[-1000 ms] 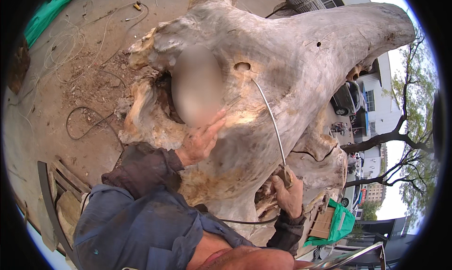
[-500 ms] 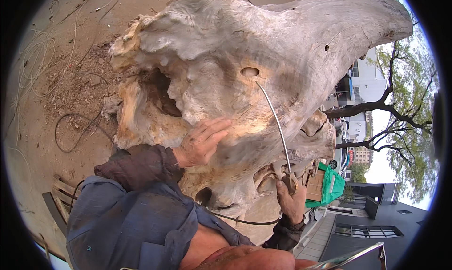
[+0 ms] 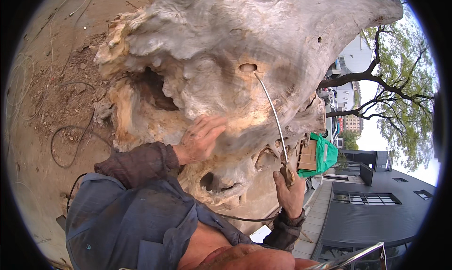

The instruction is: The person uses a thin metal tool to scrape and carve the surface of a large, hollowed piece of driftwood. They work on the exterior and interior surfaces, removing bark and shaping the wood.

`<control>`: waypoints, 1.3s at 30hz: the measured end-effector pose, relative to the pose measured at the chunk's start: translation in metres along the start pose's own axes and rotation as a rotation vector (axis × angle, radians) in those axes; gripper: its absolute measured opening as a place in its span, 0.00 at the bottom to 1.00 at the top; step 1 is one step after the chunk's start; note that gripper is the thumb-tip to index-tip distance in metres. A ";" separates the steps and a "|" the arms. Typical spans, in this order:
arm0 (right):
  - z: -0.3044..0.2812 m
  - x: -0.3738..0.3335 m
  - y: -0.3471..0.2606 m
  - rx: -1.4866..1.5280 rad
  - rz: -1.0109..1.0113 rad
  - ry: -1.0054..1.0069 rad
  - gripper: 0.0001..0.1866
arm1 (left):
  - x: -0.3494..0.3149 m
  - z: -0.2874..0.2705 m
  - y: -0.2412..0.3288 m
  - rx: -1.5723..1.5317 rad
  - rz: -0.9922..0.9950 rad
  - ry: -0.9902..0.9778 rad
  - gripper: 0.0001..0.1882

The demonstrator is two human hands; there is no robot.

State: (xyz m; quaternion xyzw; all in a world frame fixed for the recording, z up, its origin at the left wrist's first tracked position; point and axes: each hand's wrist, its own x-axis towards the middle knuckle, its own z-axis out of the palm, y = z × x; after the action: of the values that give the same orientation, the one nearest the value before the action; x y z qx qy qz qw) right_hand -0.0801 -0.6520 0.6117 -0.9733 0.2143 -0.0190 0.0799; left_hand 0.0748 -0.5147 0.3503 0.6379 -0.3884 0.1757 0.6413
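A huge pale, weathered tree root or trunk (image 3: pixel 207 39) fills the middle, with hollows and a small oval hole (image 3: pixel 248 67). My left hand (image 3: pixel 201 137) rests against its lighter, honey-coloured face, fingers stretched out and holding nothing. Lower right, my right hand (image 3: pixel 290 194) is closed around the wooden handle (image 3: pixel 286 172) of a long, thin, curved metal rod tool (image 3: pixel 275 114). The rod's tip reaches up to just below the oval hole; whether it touches the wood I cannot tell.
A dark cable (image 3: pixel 249 219) runs beneath my right forearm. Cords (image 3: pixel 70 127) and wood chips (image 3: pixel 56 103) litter the ground at left. A green cover (image 3: pixel 325 157) hangs over a box at right, near a grey building (image 3: pixel 367 218) and a tree (image 3: pixel 362 76).
My view has shifted, moving the trunk slightly up and left. My right hand and the rod tool sit a little lower relative to the trunk; my left hand stays by the same patch.
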 end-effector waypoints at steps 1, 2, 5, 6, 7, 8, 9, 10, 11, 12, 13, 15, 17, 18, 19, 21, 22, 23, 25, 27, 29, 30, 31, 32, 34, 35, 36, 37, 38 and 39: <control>0.000 0.000 -0.005 -0.017 -0.006 0.011 0.12 | 0.001 0.000 0.001 -0.013 0.001 0.002 0.23; 0.000 0.001 -0.010 -0.032 -0.013 0.021 0.12 | 0.003 0.000 0.002 -0.023 0.001 0.005 0.24; 0.003 0.004 -0.027 -0.066 -0.007 0.060 0.12 | 0.004 -0.005 0.004 -0.052 0.002 0.012 0.25; 0.006 0.007 -0.030 -0.066 -0.011 0.074 0.12 | 0.004 -0.008 0.003 -0.048 0.002 0.016 0.25; 0.008 0.009 -0.030 -0.098 -0.030 0.083 0.13 | 0.003 -0.010 0.002 -0.053 -0.002 0.024 0.25; 0.010 0.011 -0.028 -0.129 -0.051 0.092 0.13 | 0.001 -0.012 0.000 -0.057 -0.007 0.032 0.26; 0.012 0.014 -0.028 -0.158 -0.075 0.101 0.13 | 0.000 -0.015 -0.002 -0.058 -0.012 0.041 0.26; 0.009 0.009 -0.034 -0.236 -0.049 0.116 0.14 | 0.000 -0.012 0.001 -0.085 -0.017 0.036 0.26; 0.007 0.004 -0.044 -0.316 -0.023 0.129 0.15 | 0.000 -0.009 0.004 -0.112 -0.024 0.031 0.26; 0.005 -0.002 -0.052 -0.398 0.006 0.140 0.16 | 0.000 -0.005 0.007 -0.143 -0.032 0.026 0.27; 0.010 0.000 -0.054 -0.422 -0.011 0.149 0.15 | 0.000 -0.009 0.004 -0.124 -0.033 0.021 0.26; 0.018 0.001 -0.056 -0.478 -0.031 0.169 0.15 | -0.001 -0.016 -0.001 -0.098 -0.035 0.009 0.25; 0.021 -0.003 -0.052 -0.452 -0.119 0.147 0.15 | -0.003 -0.022 -0.002 -0.074 -0.049 -0.004 0.26; 0.022 -0.003 -0.050 -0.443 -0.165 0.134 0.15 | -0.004 -0.024 -0.003 -0.063 -0.057 -0.007 0.26; 0.019 -0.004 -0.053 -0.410 -0.144 0.129 0.15 | -0.004 -0.024 -0.003 -0.081 -0.067 -0.005 0.26; 0.014 -0.003 -0.060 -0.339 -0.111 0.118 0.15 | -0.005 -0.024 -0.004 -0.108 -0.087 -0.001 0.26; 0.013 -0.004 -0.059 -0.312 -0.096 0.098 0.16 | -0.005 -0.023 -0.004 -0.109 -0.090 -0.005 0.26; 0.012 -0.004 -0.055 -0.283 -0.085 0.078 0.16 | -0.006 -0.021 -0.003 -0.108 -0.093 -0.008 0.26; 0.011 -0.001 -0.053 -0.238 -0.054 0.044 0.16 | -0.006 -0.021 -0.003 -0.111 -0.106 -0.012 0.26; 0.010 0.004 -0.053 -0.203 -0.012 0.017 0.17 | -0.006 -0.021 -0.004 -0.119 -0.126 -0.013 0.26; 0.007 0.009 -0.053 -0.174 0.019 -0.026 0.15 | -0.008 -0.018 -0.005 -0.132 -0.129 -0.012 0.26; 0.007 0.014 -0.053 -0.150 0.031 -0.028 0.15 | -0.008 -0.017 -0.005 -0.139 -0.131 -0.012 0.26; 0.007 0.017 -0.053 -0.124 0.038 -0.031 0.15 | -0.007 -0.017 -0.005 -0.156 -0.144 -0.017 0.25; 0.005 0.019 -0.053 -0.059 0.056 -0.039 0.18 | -0.007 -0.017 -0.004 -0.174 -0.157 -0.022 0.25; -0.002 0.019 -0.052 -0.119 0.056 -0.069 0.17 | -0.005 -0.018 -0.003 -0.202 -0.171 -0.028 0.24; -0.006 0.018 -0.052 -0.148 0.059 -0.078 0.17 | -0.004 -0.019 -0.003 -0.211 -0.171 -0.029 0.24; -0.011 0.016 -0.054 -0.172 0.077 -0.097 0.15 | -0.004 -0.020 -0.003 -0.222 -0.170 -0.031 0.24; -0.017 0.015 -0.057 -0.119 0.076 -0.072 0.15 | -0.004 -0.022 -0.005 -0.212 -0.173 -0.034 0.24; -0.025 0.015 -0.061 -0.072 0.077 -0.049 0.15 | -0.005 -0.024 -0.007 -0.207 -0.179 -0.037 0.24; -0.030 0.015 -0.063 -0.024 0.077 -0.027 0.14 | -0.005 -0.026 -0.009 -0.202 -0.185 -0.039 0.24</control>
State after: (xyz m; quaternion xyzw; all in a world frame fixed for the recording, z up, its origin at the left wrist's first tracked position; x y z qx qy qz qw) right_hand -0.0424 -0.6068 0.6519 -0.9654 0.2506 -0.0002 0.0716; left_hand 0.0853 -0.4898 0.3438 0.6067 -0.3560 0.0632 0.7080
